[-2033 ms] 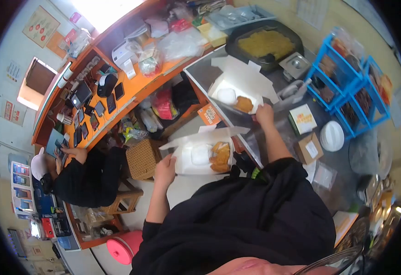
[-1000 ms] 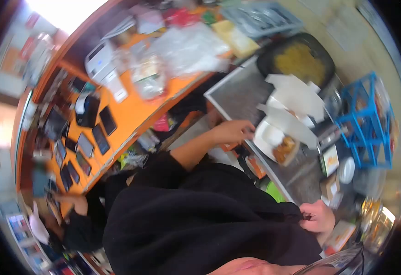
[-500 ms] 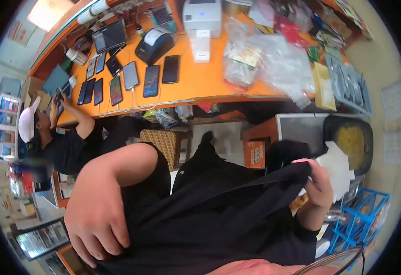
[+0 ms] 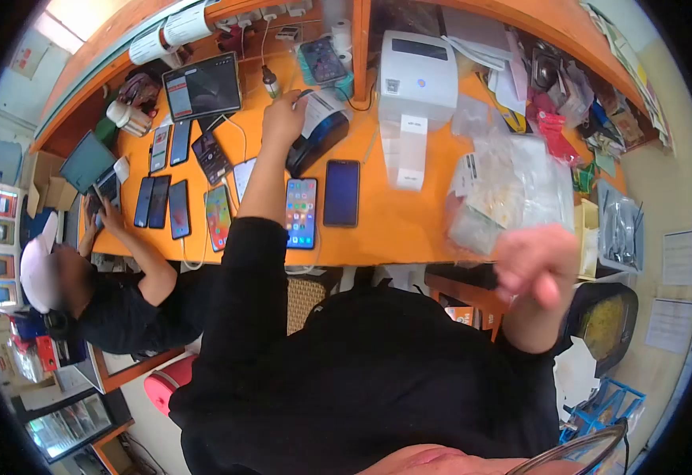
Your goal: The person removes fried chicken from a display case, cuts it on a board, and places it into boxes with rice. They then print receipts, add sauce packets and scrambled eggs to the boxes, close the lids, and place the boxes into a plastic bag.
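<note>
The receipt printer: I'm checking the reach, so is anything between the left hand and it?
Nothing visible: the left hand already rests on the paper at the top of the black receipt printer on the orange counter.
</note>
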The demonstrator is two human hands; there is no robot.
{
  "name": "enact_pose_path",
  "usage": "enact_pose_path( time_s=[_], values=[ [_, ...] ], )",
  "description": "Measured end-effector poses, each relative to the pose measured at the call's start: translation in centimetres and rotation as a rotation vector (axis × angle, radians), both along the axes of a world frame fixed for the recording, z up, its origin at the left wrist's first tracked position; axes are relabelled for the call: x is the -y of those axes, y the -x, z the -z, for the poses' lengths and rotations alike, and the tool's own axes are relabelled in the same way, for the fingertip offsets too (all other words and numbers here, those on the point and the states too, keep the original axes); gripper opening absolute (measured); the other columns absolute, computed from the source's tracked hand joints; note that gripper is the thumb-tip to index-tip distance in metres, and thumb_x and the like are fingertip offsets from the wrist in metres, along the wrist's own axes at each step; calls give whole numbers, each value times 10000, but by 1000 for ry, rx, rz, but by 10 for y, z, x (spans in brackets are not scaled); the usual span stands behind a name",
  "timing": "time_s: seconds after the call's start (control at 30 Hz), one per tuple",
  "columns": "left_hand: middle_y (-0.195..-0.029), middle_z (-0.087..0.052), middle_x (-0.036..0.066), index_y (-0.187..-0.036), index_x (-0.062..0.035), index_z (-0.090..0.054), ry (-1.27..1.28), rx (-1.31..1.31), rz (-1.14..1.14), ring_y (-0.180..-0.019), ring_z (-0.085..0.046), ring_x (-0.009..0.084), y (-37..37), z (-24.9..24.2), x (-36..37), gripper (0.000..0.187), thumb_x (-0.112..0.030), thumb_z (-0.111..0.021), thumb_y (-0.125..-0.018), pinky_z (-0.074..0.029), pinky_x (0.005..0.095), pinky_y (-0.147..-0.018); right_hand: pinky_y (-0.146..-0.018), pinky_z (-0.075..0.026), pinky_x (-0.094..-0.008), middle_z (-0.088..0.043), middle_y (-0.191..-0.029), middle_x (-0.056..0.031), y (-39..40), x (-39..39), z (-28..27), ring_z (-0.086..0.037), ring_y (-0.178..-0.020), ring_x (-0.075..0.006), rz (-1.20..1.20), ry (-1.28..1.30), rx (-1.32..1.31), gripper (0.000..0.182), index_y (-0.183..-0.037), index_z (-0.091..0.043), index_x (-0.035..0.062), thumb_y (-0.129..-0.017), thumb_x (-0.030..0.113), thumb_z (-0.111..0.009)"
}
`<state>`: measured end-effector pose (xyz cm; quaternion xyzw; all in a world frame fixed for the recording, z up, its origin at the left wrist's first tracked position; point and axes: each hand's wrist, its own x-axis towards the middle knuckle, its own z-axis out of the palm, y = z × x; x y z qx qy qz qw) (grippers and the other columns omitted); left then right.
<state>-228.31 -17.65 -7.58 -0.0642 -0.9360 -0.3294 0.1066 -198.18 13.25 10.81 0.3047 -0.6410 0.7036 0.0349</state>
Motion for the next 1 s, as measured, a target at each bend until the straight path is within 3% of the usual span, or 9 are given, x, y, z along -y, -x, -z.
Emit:
enact_pose_path(
  time_s=[0.07,0.23,0.33,0.47,0.63,0.77,0.8,0.9,1.0],
  values=[
    [-1194,-609,124,-1154,-125,-673,256,2,-60,-1128,-529,378,21,7,-14,457,-483,-558,-894,-410,437,-966,-615,-502,-261,-671,-775,-67,49,20,7,-634,-669,-144,-74,-156,292,358,-934,-688,-18,-926,333,-616],
    [-1260,-534,71,-1032,-207,-714,282,260,98,-1219,-411,373,37,-1,-18,300,-425,-626,-846,-324,535,-967,-721,-498,-247,-679,-865,-61,144,54,53,-635,-800,-108,-36,-271,482,212,-1010,-666,-18,-948,164,-577],
    [-1259,-512,46,-1005,-235,-714,189,228,227,-1186,-424,336,39,19,-2,256,-282,-736,-754,-305,524,-952,-753,-502,-276,-690,-911,-70,205,70,92,-647,-839,-155,206,-428,403,198,-1056,-657,4,-944,137,-562],
    [-1322,-483,51,-1274,-269,-572,115,205,262,-1226,-388,332,25,18,9,611,-219,-784,-703,-293,513,-970,-886,-471,-325,-619,-1147,-100,282,100,169,-590,-1051,-205,339,-657,141,315,-1210,-588,62,-896,82,-578],
    [-1408,-422,67,-1225,-218,-609,162,165,381,-1278,-349,334,20,16,23,571,-170,-786,-684,-239,495,-1013,-1012,-394,-439,-521,-1336,-114,320,135,187,-485,-1208,-332,323,-1122,25,503,-1308,-522,106,-828,141,-667],
    [-1372,-458,63,-1161,-195,-641,105,122,421,-1272,-356,323,21,14,26,432,-265,-749,-749,-229,502,-1010,-949,-392,-449,-664,-1122,-39,333,134,155,-545,-1135,-274,145,-1360,250,322,-1082,-664,132,-780,230,-715],
    [-1352,-479,59,-1138,-187,-651,80,78,430,-1270,-359,316,21,16,25,389,-290,-732,-772,-227,504,-1008,-839,-438,-434,-702,-907,-37,331,131,162,-615,-963,-263,206,-1283,102,223,-942,-687,104,-796,272,-706],
    [-1223,-573,45,-1049,-158,-674,15,36,549,-1244,-393,275,28,18,17,269,-336,-652,-848,-216,514,-1005,-751,-479,-386,-679,-827,-115,334,122,165,-641,-842,-288,98,-1047,291,252,-921,-698,125,-833,359,-662],
    [-882,-633,77,-959,-97,-662,-124,85,595,-966,-548,248,30,13,11,224,-303,-596,-900,-329,425,-904,-663,-484,-400,-656,-760,-142,329,116,161,-648,-706,-290,142,-1154,157,280,-915,-682,94,-862,363,-627]
  ],
)
